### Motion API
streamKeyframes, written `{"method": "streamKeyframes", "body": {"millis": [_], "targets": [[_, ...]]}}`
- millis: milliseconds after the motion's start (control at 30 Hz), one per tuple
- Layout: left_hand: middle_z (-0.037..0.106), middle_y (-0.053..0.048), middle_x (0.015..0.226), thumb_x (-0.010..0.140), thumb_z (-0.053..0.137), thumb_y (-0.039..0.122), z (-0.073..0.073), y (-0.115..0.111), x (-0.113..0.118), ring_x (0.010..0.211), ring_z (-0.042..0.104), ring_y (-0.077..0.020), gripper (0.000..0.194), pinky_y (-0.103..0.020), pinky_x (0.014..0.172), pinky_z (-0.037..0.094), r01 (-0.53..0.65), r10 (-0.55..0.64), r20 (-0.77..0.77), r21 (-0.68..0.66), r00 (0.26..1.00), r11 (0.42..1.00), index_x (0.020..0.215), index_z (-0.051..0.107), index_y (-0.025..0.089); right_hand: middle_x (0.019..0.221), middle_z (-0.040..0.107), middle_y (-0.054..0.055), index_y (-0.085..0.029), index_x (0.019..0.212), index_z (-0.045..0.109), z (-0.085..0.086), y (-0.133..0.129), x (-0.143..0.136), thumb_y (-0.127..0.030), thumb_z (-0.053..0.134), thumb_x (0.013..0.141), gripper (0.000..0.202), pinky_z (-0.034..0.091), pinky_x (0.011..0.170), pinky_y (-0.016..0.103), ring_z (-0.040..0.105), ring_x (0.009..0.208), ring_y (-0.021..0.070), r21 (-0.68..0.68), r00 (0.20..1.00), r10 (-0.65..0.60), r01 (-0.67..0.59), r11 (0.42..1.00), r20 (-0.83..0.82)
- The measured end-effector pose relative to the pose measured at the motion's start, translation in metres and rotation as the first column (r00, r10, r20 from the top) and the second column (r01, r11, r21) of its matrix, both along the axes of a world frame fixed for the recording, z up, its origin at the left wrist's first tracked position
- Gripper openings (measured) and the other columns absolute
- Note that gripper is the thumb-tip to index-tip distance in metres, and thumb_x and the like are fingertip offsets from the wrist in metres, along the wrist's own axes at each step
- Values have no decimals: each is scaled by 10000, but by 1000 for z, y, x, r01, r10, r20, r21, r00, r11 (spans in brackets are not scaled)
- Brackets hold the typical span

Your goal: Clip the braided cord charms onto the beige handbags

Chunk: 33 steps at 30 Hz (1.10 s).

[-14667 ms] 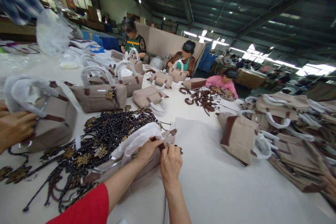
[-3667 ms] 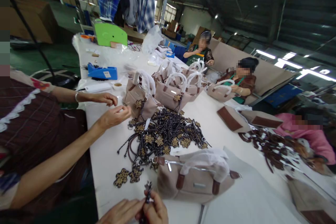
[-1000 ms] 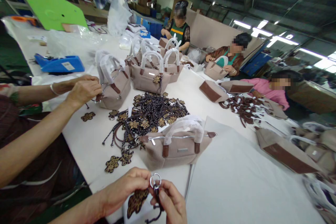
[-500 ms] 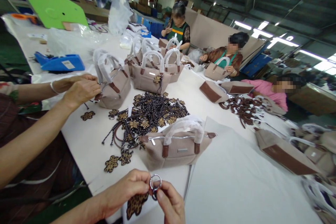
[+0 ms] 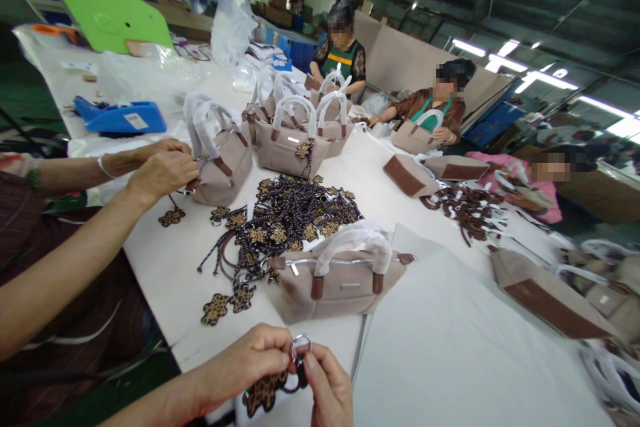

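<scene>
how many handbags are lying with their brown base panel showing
3: a left handbag and a right handbag by the brown strap pile; the third handbag nearer the camera, at right. More may be hidden in the far-right bag heap.

One head-worn view, facing forward and down (tilted sideways), left hand (image 5: 263, 355) and right hand (image 5: 329, 380) close, table (image 5: 363, 167) beyond.
</scene>
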<state>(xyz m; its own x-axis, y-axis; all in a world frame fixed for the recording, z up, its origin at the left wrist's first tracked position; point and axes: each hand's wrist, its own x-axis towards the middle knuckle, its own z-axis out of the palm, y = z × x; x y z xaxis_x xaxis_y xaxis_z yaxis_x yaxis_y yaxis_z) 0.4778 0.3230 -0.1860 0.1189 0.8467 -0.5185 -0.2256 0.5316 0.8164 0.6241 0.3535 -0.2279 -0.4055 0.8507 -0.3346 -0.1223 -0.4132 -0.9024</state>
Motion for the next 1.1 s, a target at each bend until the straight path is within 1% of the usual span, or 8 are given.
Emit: {"method": "streamKeyframes", "body": {"millis": [133, 367, 533, 633, 767, 933, 1000, 1100], "targets": [[556, 6, 634, 629, 498, 294, -1, 0, -1, 632, 435, -133, 202, -230, 611, 317, 5, -5, -31, -8, 1000, 1000, 685, 595, 126, 583, 582, -7, -185, 716, 701, 0, -1, -1, -487, 666, 687, 306, 343, 547, 215, 438, 564, 103, -25, 1000, -16, 16, 1000, -6], [637, -29, 688, 703, 552, 416, -3, 0, -1, 639, 499, -139, 281, -225, 590, 333, -61, 61, 32, -6, 998, 998, 705, 551, 135, 528, 580, 8, -151, 655, 672, -3, -1, 2, -525, 668, 658, 374, 340, 515, 218, 457, 533, 114, -66, 997, -38, 42, 997, 67], [551, 19, 555, 668, 605, 540, -5, 2, 2, 508, 376, -90, 408, -209, 495, 248, -77, 76, -39, -17, 996, 997, 649, 505, 145, 518, 575, 1, -155, 630, 640, -2, -1, 2, -544, 652, 667, 391, 352, 523, 209, 479, 515, 107, -70, 994, -33, 40, 997, 100], [561, 15, 556, 658, 624, 543, -6, 2, 4, 524, 406, -98, 411, -208, 511, 276, -85, 86, 28, -33, 996, 996, 650, 507, 149, 518, 575, 3, -153, 650, 642, -4, -1, 3, -534, 635, 692, 383, 350, 522, 212, 482, 520, 113, -55, 996, -16, 21, 998, 93], [588, -7, 583, 645, 635, 539, -12, 0, 4, 534, 425, -103, 413, -213, 524, 293, -117, 122, 82, -54, 989, 992, 640, 502, 148, 551, 590, 6, -156, 721, 654, -5, 0, 7, -521, 602, 728, 369, 351, 519, 206, 480, 498, 99, -104, 1000, 15, -17, 994, -24], [457, 40, 515, 634, 634, 522, -14, 0, 4, 509, 362, -87, 401, -209, 499, 253, -149, 149, 7, -36, 989, 988, 610, 502, 145, 719, 644, 19, -192, 838, 655, 1, 2, 9, -414, 759, 578, 357, 417, 579, 222, 547, 635, 128, -96, 987, 19, -34, 995, -158], [429, 51, 485, 632, 622, 527, -10, 1, 5, 480, 345, -84, 397, -209, 477, 235, -146, 147, 9, -53, 989, 988, 601, 495, 152, 717, 644, 16, -194, 826, 651, 4, 2, 9, -385, 774, 564, 347, 421, 569, 225, 542, 630, 128, -72, 990, 14, -25, 997, -141], [424, 52, 464, 619, 617, 524, -5, 1, 6, 452, 350, -85, 385, -207, 449, 224, -129, 132, 28, -91, 991, 987, 593, 489, 161, 651, 620, 5, -174, 760, 654, 4, 3, 10, -401, 748, 606, 290, 415, 540, 220, 515, 562, 108, -48, 999, -11, 9, 999, -48]]}}
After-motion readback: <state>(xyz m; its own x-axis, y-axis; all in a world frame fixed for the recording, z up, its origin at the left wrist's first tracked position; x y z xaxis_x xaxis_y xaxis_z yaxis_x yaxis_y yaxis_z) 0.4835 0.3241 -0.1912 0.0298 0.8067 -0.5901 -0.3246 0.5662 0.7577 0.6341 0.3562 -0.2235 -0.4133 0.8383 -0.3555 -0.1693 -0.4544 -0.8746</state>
